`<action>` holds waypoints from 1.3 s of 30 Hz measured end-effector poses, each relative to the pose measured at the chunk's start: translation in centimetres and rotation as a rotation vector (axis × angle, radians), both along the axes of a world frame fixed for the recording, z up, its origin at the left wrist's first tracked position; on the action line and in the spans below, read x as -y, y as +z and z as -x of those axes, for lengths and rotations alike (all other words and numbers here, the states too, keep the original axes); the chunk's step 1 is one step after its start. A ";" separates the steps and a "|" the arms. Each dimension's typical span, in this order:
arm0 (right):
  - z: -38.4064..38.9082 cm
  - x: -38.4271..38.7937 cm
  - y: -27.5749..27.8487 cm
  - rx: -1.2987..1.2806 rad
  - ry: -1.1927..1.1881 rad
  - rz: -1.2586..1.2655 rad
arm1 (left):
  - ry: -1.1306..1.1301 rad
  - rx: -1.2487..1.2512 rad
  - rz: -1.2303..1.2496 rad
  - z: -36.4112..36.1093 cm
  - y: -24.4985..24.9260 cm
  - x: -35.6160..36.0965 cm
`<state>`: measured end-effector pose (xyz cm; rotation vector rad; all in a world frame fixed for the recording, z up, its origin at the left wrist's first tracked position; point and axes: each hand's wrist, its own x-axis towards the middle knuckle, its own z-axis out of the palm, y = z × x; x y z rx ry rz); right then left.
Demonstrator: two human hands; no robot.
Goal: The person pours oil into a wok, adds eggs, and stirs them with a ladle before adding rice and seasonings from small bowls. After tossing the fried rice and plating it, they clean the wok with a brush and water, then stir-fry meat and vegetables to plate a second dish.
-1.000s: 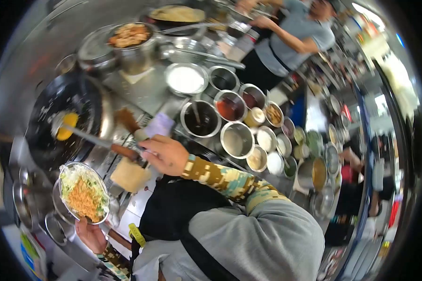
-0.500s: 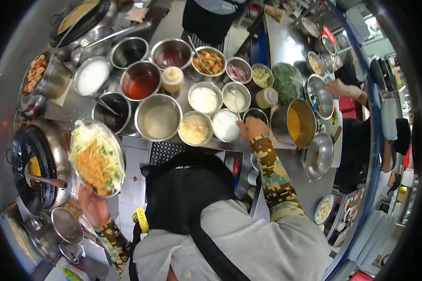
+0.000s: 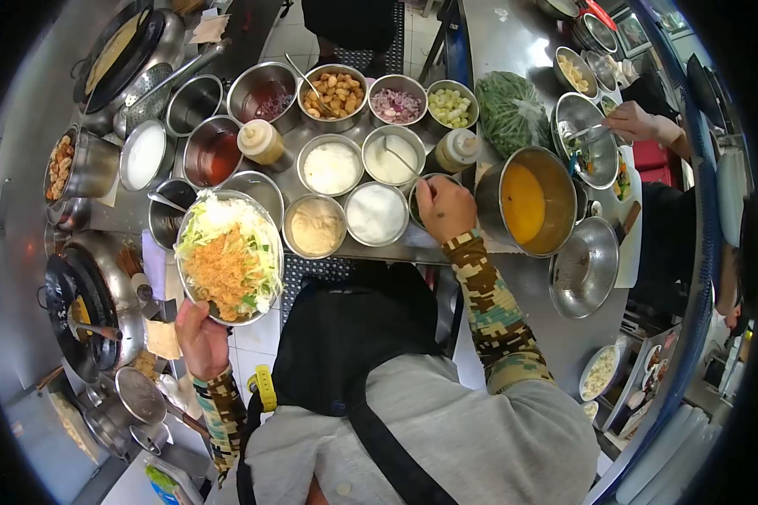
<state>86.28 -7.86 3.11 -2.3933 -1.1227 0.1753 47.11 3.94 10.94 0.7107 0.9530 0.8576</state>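
My left hand grips the near rim of a metal bowl, fingers under it. The bowl is filled with shredded cabbage and orange shreds, and it covers part of another bowl. My right hand is closed over a small metal bowl at the counter's front edge, and hides most of it. What its fingers hold is hidden. A spoon stands in a bowl of white food, its handle ending close to my right fingertips. Left of that hand is a bowl of white powder.
Bowls of chopped onion, diced green vegetable and brown chunks line the back. A pot of yellow liquid stands at right, near a bag of greens. Woks are at left. A co-worker's hand reaches into a bowl.
My left hand has brought the filled bowl right and slightly up, over the counter's edge. My right hand stays over the small bowl. The whole view has shifted a little.
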 end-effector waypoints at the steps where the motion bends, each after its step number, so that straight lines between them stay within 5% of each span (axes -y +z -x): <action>1: -0.3 -0.3 0.0 0.011 0.002 -0.130 | -0.002 0.015 -0.008 -0.5 0.1 0.0; 3: -0.9 -1.5 -0.8 0.134 0.019 -0.451 | -0.016 0.016 -0.001 -0.9 -0.4 0.1; 6: -1.0 -3.7 -1.3 -0.932 -0.250 -0.702 | -0.010 0.023 0.008 -1.4 -1.0 0.3; 7: -0.8 -4.4 -1.1 -1.105 -0.301 -0.854 | -0.014 0.024 0.010 -1.5 -1.3 0.4; 10: -0.7 -4.4 -0.2 -0.847 -0.182 -0.755 | -0.022 0.021 0.009 -1.8 -1.3 0.9; 15: -0.7 -3.6 -1.4 -0.023 -0.025 -0.458 | 0.007 -0.009 0.020 -2.1 -1.6 2.0; 18: -1.4 -2.3 -2.2 0.026 -0.048 -0.298 | 0.026 -0.038 0.015 -1.7 -2.2 2.4; 22: -1.8 -2.6 -2.1 0.131 0.141 -0.520 | 0.034 -0.073 0.009 -1.9 -2.1 3.1; 31: -1.0 -2.3 -3.2 -0.060 0.130 -0.444 | 0.041 -0.125 0.007 -2.4 -2.5 3.4; 35: -2.4 -1.0 -5.7 -0.659 -0.209 -0.565 | 0.012 -0.129 -0.008 -2.1 -3.6 3.5; 39: -2.3 0.4 -2.8 -0.976 -0.445 -0.692 | -0.003 -0.105 -0.016 -2.7 -4.8 3.4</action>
